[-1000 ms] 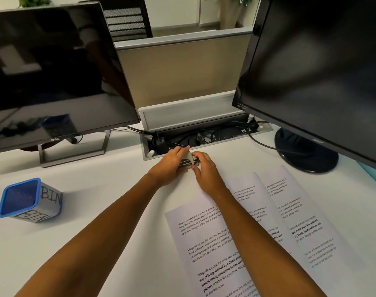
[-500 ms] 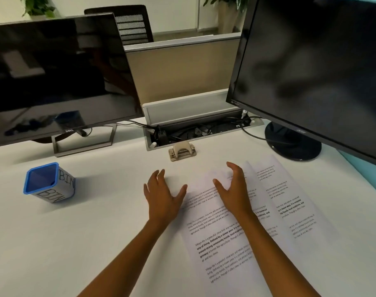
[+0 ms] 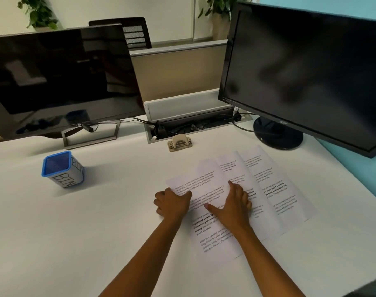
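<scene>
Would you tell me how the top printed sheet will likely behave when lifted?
Probably floppy: the top sheet is a thin page, so it should sag beyond where the left hand pinches its edge. Likely light and apt to slide: it lies loose over other sheets, under the flat right hand.

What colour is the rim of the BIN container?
The rim is blue; head view shows it.
</scene>
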A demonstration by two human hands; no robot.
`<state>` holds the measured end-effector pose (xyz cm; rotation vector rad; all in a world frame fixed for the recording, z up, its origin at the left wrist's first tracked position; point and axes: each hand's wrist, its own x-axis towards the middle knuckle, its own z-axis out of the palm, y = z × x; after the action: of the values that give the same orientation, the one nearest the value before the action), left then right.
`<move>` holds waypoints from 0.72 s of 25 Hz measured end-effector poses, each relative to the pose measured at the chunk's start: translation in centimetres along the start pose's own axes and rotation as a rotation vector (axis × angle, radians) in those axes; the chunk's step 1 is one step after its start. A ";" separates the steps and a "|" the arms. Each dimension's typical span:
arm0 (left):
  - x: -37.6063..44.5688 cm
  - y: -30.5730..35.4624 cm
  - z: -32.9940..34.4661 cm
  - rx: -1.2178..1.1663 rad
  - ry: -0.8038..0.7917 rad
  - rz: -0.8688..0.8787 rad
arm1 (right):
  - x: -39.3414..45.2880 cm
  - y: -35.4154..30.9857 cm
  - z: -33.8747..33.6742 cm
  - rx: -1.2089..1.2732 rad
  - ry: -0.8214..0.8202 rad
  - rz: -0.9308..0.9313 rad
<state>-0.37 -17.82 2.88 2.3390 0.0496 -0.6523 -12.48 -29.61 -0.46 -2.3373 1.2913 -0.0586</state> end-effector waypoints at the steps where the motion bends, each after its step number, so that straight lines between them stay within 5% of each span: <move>1: -0.2 0.3 0.0 -0.075 -0.028 -0.054 | 0.0 -0.1 0.0 -0.027 -0.011 0.014; 8: -0.1 0.6 -0.9 -0.709 -0.155 -0.300 | 0.3 -0.5 -0.3 -0.065 -0.040 0.074; 18: -3.3 -3.6 0.9 -0.525 -0.303 0.007 | 0.3 0.0 -1.3 0.114 -0.062 0.077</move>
<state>-4.42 -15.20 1.64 1.7224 0.0657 -0.8657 -12.62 -30.37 0.64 -2.1744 1.3117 -0.0338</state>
